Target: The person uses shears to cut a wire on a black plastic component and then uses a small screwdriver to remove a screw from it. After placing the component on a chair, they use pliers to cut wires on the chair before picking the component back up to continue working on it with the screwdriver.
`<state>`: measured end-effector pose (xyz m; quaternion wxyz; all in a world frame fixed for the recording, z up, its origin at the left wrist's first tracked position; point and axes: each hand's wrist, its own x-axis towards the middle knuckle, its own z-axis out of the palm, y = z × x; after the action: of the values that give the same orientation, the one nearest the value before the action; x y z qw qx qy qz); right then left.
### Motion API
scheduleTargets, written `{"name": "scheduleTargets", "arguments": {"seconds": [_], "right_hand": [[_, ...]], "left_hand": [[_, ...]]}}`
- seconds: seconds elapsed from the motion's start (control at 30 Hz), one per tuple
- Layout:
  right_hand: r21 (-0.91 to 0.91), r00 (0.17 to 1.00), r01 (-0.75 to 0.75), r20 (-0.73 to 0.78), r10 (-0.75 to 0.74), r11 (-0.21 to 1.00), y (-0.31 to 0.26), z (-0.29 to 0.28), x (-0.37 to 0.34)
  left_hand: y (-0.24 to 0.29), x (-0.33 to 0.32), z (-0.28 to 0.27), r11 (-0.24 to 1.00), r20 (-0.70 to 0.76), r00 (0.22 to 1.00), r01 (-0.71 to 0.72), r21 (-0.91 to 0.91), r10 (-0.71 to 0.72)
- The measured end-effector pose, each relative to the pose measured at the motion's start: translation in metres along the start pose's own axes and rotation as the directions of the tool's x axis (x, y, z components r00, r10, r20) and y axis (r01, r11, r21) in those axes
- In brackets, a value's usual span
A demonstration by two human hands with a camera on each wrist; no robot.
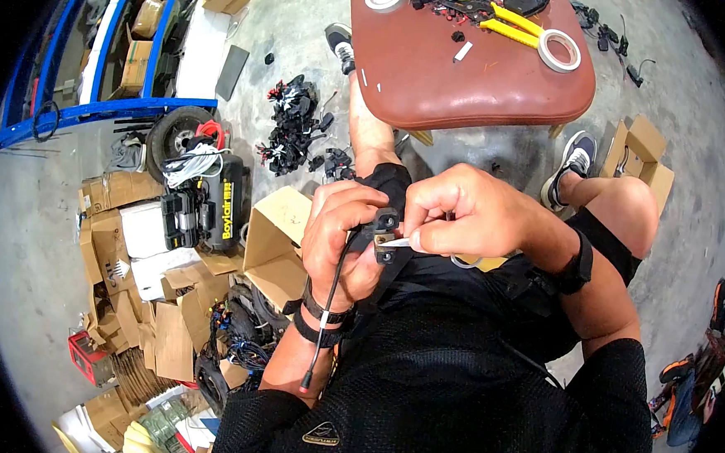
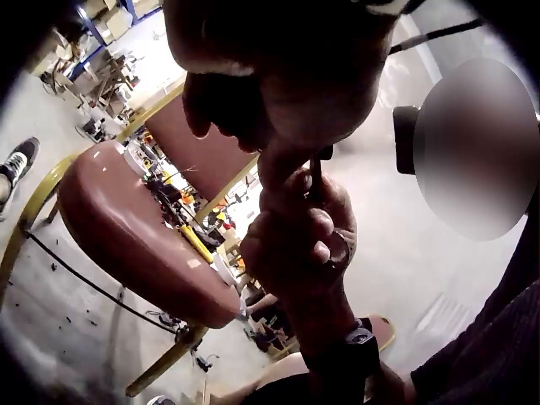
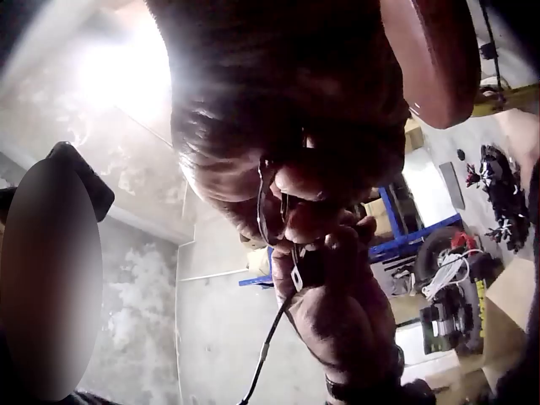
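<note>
Between the fingertips and thumb of the left hand [image 1: 343, 238], a black part [image 1: 387, 221] was gripped above the person's lap. It looked small and blocky, with rounded ends and a brassy patch in the middle. A dark cable [image 1: 336, 279] ran past the left wrist to a reddish tip. The right hand [image 1: 475, 213] pinched a slim pale strip [image 1: 396, 243], its end at the brassy patch. Beyond, a yellow-handled tool [image 1: 511, 28] and a tape roll [image 1: 543, 53] lay near the right edge of the stool [image 1: 458, 95]. Farther left, yellow lettering on a black tank [image 1: 230, 187] seemed to read "Boylair".
</note>
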<state>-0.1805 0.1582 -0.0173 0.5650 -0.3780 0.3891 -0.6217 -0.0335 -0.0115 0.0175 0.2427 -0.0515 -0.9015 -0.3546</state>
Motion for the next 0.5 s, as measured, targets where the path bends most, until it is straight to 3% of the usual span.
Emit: {"name": "scheduleTargets", "arguments": {"seconds": [0.13,0.33,0.5], "right_hand": [[0.163,0.999,-0.018,0.030,0.013,0.987,0.005,0.002,0.005],[0.222,0.983,-0.176,0.087,0.160,0.959,-0.001,0.002,0.003],[0.147,0.981,-0.098,0.183,0.070,0.984,0.013,0.009,0.007]], "left_hand": [[0.005,0.005,-0.003,0.997,-0.003,0.999,-0.040,0.060,0.040],[0.007,0.006,-0.008,0.997,0.039,0.998,-0.058,0.046,0.056],[0.004,0.008,-0.010,0.999,0.067,0.996,-0.052,-0.008,0.053]]}}
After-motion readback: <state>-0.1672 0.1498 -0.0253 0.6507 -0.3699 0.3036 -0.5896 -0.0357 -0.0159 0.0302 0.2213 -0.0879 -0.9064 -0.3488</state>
